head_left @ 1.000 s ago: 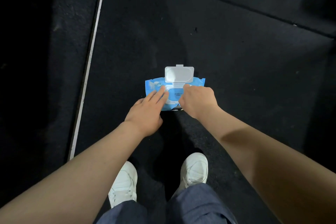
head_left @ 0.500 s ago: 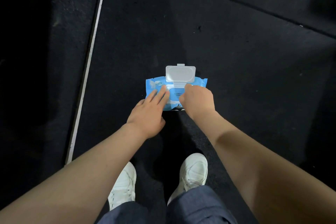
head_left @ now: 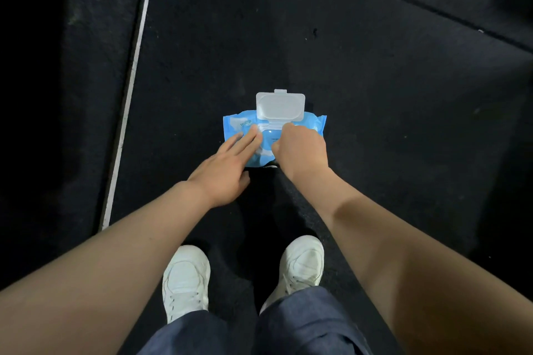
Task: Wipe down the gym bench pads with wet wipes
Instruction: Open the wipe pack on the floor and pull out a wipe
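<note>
A blue wet wipe pack (head_left: 239,124) lies flat on the dark floor straight ahead of me, its white flip lid (head_left: 279,105) standing open at the far side. My left hand (head_left: 225,167) presses the pack's left half with straight fingers. My right hand (head_left: 302,150) sits over the pack's right half, fingers curled down at the opening under the lid. The fingertips are hidden, so I cannot tell whether they pinch anything. No bench pad is in view.
The floor is black rubber matting with a thin white line (head_left: 127,101) running along the left and a seam (head_left: 403,6) crossing the upper right. My two white shoes (head_left: 186,279) (head_left: 302,262) and dark trouser legs stand just behind the pack.
Both hands stay on the pack with the lid open. My right hand's fingers have crept slightly further toward the opening.
</note>
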A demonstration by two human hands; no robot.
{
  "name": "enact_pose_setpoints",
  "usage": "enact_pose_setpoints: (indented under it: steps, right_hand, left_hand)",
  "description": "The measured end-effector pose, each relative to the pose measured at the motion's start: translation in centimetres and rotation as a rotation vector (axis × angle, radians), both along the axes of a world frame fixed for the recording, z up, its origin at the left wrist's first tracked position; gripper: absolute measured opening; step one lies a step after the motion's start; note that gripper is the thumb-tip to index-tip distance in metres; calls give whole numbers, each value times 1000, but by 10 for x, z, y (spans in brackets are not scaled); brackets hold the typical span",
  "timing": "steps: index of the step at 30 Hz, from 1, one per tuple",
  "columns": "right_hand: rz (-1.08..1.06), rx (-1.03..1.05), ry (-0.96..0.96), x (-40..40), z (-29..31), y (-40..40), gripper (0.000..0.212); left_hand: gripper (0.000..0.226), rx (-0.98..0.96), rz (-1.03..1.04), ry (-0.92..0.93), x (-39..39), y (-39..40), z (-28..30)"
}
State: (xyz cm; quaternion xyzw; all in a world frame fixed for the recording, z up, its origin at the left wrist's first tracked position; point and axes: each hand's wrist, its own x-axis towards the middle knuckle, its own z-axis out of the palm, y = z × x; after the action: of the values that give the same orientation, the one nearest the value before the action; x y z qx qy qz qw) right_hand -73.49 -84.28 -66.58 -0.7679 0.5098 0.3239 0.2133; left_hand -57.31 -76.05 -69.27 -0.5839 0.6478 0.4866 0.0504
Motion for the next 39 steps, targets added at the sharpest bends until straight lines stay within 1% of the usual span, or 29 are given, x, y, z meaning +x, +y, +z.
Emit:
enact_pose_setpoints:
  steps: [3, 6, 9, 10, 13, 16, 18, 20, 24, 26, 29, 30, 32, 33, 34, 35, 36, 37, 38, 39]
  right_hand:
    - [28, 13, -21, 1, 0, 0, 14]
    - [-12, 9, -56, -1, -1, -2, 14]
    - [0, -1, -80, 1, 3, 1, 30]
    - [15, 1, -83, 3, 3, 3, 31]
    - [-14, -7, -95, 4, -4, 2, 13]
    - [-96, -37, -157, 7, -6, 6, 9]
    - [-224, -97, -204, 5, -8, 6, 12]
    - [-268, -136, -242, 3, -11, 8, 18]
    - [-331, -96, -424, 11, -11, 20, 33]
    - [-406, -77, -491, 16, -11, 27, 37]
    - [-612, -30, -549, 8, -10, 28, 33]
    - [-650, -10, -577, 5, -7, 28, 30]
    - [-624, 64, -672, 13, 5, 32, 18]
    - [-542, 84, -741, 26, 14, 37, 12]
    - [-432, 68, -819, 43, 20, 45, 10]
    - [-357, 30, -871, 57, 24, 50, 8]
    - [-372, -10, -892, 66, 25, 51, 11]
    - [-483, -40, -876, 67, 26, 47, 17]
    - [-653, -69, -869, 61, 25, 42, 21]
    - [-841, -104, -867, 50, 21, 37, 22]
  left_hand:
    - [84, 10, -21, 4, 3, -2, -1]
    - [84, 7, -19, 15, 3, -5, 0]
    - [83, 20, -16, 19, 3, -5, 2]
    - [83, 20, -17, 17, 4, -4, 3]
    - [84, 12, -15, 18, 6, -4, -1]
    - [84, 11, -21, 9, 7, -4, -2]
    - [84, 7, -26, 2, 6, -4, -2]
    - [84, 6, -8, 6, 5, -3, -2]
    - [89, -14, -7, 27, 7, -4, -5]
    - [93, -33, -28, 32, 7, -3, -5]
    - [90, -56, -15, 40, 9, -3, -6]
    - [87, -76, -12, 43, 9, -3, -10]
    - [80, -101, -3, 53, 6, -2, -9]
    - [77, -97, -7, 38, 3, 1, -9]
    - [71, -58, 73, 9, 0, 2, -7]
    - [61, -69, 111, -74, -2, 0, -6]
    - [52, -87, 192, -139, -5, -3, 0]
    - [47, -140, 222, -155, -7, -5, 4]
    - [42, -154, 281, -84, -11, -5, 9]
    - [40, -183, 285, -32, -12, -9, 10]
